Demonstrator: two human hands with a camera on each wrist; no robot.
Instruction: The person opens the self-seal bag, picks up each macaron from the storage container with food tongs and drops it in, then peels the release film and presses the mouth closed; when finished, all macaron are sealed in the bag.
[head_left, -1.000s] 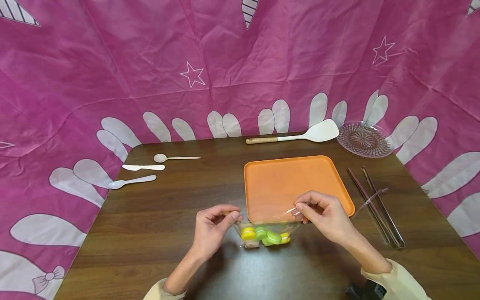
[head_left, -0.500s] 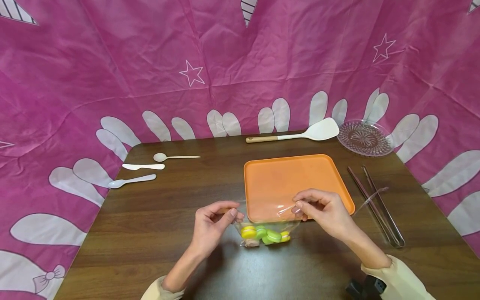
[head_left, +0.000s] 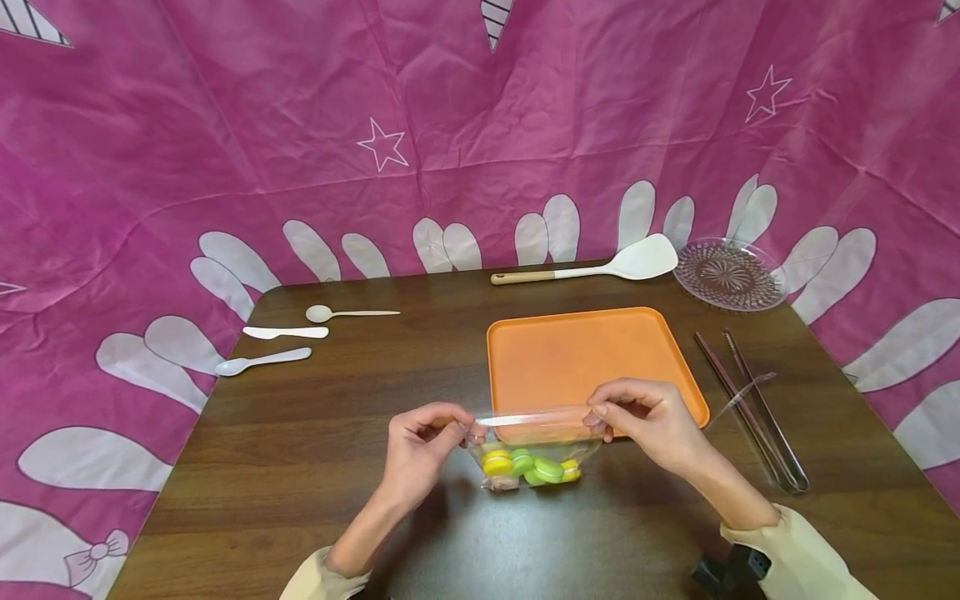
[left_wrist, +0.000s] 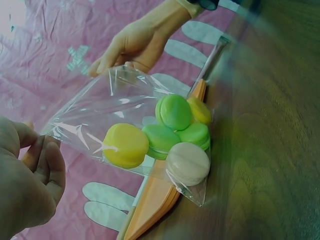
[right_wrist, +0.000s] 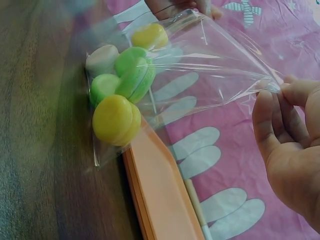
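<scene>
My left hand (head_left: 420, 454) and right hand (head_left: 652, 429) each pinch a top corner of a clear plastic bag (head_left: 536, 423), stretching its upper edge between them. Several macarons sit at the bottom of the bag. In the left wrist view a yellow macaron (left_wrist: 126, 145) lies nearest the left hand, with green macarons (left_wrist: 174, 112) beside it and a pale beige macaron (left_wrist: 188, 164) in the lower corner. Another yellow macaron (right_wrist: 115, 120) shows plainly in the right wrist view. From the head view, the bag overlaps the front edge of an orange tray (head_left: 585, 354).
Metal tongs (head_left: 757, 417) lie right of the tray, with a thin clear strip (head_left: 738, 398) across them. A white spatula (head_left: 637, 260) and a clear plate (head_left: 729, 275) are at the back. Two spoons, including a white spoon (head_left: 262, 361), and a white knife (head_left: 285, 332) lie left.
The bag's upper edge has been drawn straighter, and a bright glint now runs along it. My left fingertips have shifted slightly; the right hand stays nearly in place.
</scene>
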